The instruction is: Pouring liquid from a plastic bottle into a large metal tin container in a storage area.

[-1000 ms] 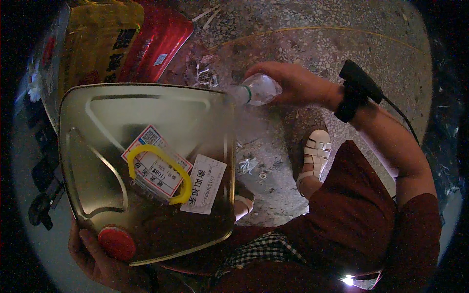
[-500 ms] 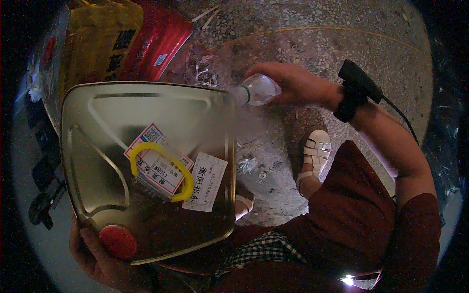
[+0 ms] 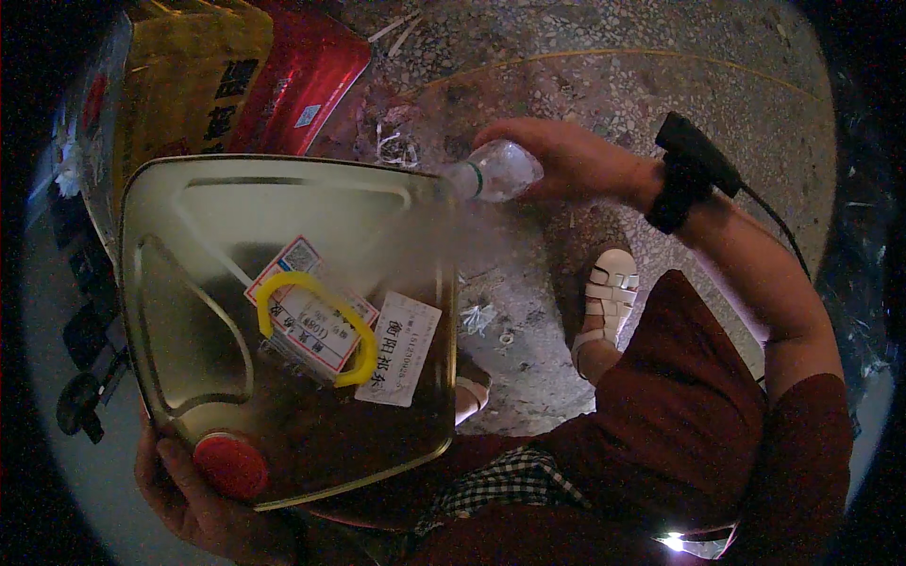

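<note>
Nearest lie the person's dark red clothing (image 3: 679,406) and a patch of black-and-white checked cloth (image 3: 510,486) at the lap. The left hand (image 3: 203,500) has its grip closed on the lower left corner of a gold-coloured metal can (image 3: 321,424), the thumb just beside a round red cap (image 3: 231,465). The can is in front of the person, toward the left, with its capped face up to view; what it rests on cannot be told. A curved yellow handle (image 3: 366,347) crosses the middle of that face, over a red-bordered label (image 3: 300,257), and a plain white label (image 3: 415,340) is stuck just right of it: 2 labels in all. Past the can's upper right corner, the right hand (image 3: 557,165) has its grip wrapped about a clear bottle (image 3: 510,170) with a green ring (image 3: 478,179); haze blurs the bottle's left end. A black strap (image 3: 679,203) circles the right wrist. Lower down, 2 pale sandals (image 3: 612,292) stand on the speckled floor (image 3: 679,104). Farthest, at upper left, are a yellow box (image 3: 184,75) and a shiny red package (image 3: 307,75), side by side.
</note>
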The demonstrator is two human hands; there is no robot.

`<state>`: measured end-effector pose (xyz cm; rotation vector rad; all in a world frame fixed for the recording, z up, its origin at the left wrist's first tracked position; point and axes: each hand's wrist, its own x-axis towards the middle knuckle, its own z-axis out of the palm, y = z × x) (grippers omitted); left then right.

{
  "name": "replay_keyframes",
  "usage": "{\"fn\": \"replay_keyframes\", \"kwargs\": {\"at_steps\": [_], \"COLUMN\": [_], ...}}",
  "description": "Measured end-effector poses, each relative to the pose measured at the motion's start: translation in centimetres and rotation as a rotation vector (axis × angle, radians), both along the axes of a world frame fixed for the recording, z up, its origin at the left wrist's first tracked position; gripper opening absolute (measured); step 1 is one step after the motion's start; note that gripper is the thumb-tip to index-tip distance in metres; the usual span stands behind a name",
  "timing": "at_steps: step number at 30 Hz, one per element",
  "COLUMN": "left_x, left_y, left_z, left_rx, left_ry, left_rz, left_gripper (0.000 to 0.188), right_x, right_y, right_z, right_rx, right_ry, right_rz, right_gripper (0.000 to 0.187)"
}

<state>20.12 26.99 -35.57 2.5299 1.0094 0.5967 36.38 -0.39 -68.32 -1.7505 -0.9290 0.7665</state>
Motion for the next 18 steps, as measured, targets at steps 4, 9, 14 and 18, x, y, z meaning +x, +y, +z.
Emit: {"fn": "replay_keyframes", "kwargs": {"at_steps": [4, 9, 14, 18], "left_x": [-0.09, -0.12, -0.14, -0.17], "left_y": [-0.08, -0.29, -0.44, -0.44], "left_z": [-0.32, -0.47, -0.64, -0.45], "left_rx": [-0.014, -0.025, -0.044, -0.051], "left_ry": [-0.003, -0.004, -0.015, -0.021], "left_rz": [-0.002, -0.01, -0.017, -0.021], "left_gripper": [0.024, 0.024, 0.024, 0.025], "right_x": [-0.16, 0.0, -0.21, -0.17], "right_y": [-0.21, -0.19, -0.51, -0.65], "right_z": [0.04, 0.36, 0.09, 0.22], "right_rx": [0.012, -0.037, -0.071, -0.024], "right_ry": [-0.033, -0.029, -0.076, -0.078], "right_rz": [-0.028, 0.008, 0.009, -0.006], "right_gripper": [0.067, 0.066, 0.066, 0.065]}}
